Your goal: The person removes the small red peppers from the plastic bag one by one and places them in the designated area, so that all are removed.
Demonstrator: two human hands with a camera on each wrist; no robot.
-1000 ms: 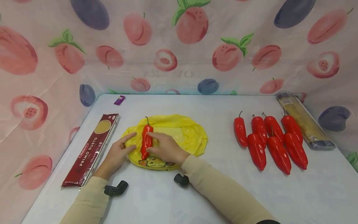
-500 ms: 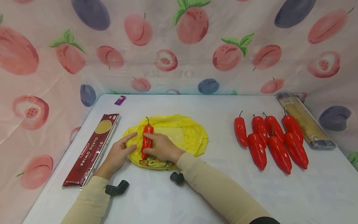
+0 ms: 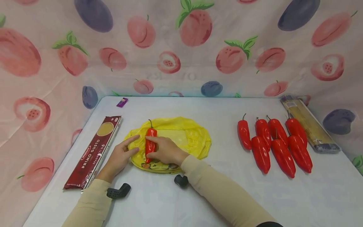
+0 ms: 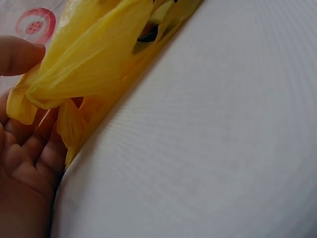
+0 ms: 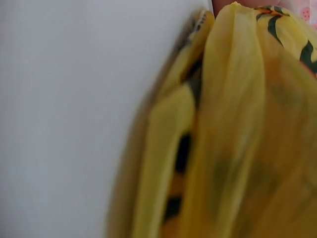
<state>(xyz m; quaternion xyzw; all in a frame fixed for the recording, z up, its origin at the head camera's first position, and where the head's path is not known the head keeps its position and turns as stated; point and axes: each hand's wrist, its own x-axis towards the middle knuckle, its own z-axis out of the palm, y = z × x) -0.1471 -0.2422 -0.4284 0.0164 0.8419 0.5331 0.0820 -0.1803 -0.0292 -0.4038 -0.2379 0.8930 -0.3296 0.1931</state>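
Observation:
On a yellow plastic bag point(image 3: 198, 138), spread flat in the middle of the table, lies a red pepper point(image 3: 151, 146) with its stem pointing away from me. My right hand point(image 3: 167, 151) grips the pepper from its right side; index finger and thumb reach over it. At the bag's left edge, my left hand point(image 3: 120, 157) holds the rim, with thumb and index finger apart on top. Bent fingers point(image 4: 34, 148) lie behind the bag's folds in the left wrist view. The right wrist view is mostly filled by the bag point(image 5: 233, 124), and the pepper is hidden there.
Several more red peppers point(image 3: 280, 157) lie grouped on the right, beside a clear pack of spaghetti point(image 3: 309, 123). A dark red spaghetti packet point(image 3: 93, 154) lies left of my left hand. Near the far left corner is a small purple packet point(image 3: 122, 102).
My right hand has moved slightly left, its index finger and thumb now farther over the pepper. The left hand has stayed at the bag's edge.

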